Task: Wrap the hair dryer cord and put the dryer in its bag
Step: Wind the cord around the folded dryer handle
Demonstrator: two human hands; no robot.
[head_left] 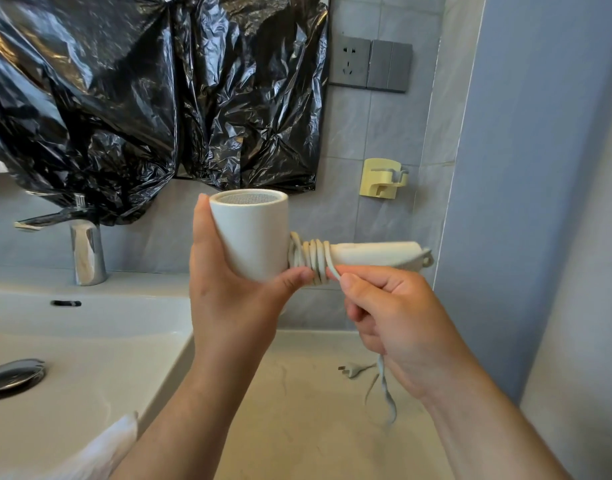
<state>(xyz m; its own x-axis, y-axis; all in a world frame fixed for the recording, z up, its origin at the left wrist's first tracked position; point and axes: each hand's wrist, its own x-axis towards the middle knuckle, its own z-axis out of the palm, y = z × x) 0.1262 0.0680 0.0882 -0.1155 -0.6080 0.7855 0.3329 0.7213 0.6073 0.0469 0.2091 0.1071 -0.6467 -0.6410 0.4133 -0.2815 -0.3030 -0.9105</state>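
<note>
the left hand (228,289) grips the white hair dryer (252,237) by its round barrel, fingers curled behind it and the thumb lying along the lower front edge, its tip touching the first coils of cord (309,259). the dryer is held up in the air above the counter (297,410), barrel upright with the mesh end facing up and the handle pointing out to the right, roughly level. several turns of the cord sit tight around the handle just beside the barrel. the right hand (391,317) is just below the handle, fingers curled and pinching the cord where it leaves the last coil; the slack runs through the fist and hangs down in a loop to the counter, where the plug (349,370) lies flat, well apart from the dryer. to the left is a white sink (90,341) with a chrome tap (84,251) and a metal drain stopper (13,375). a crumpled black plastic sheet (142,98) covers the wall above the sink. on the tiled wall to the right are a grey socket (349,62) with switches beside it, and below them a pale yellow wall holder (382,178).
</note>
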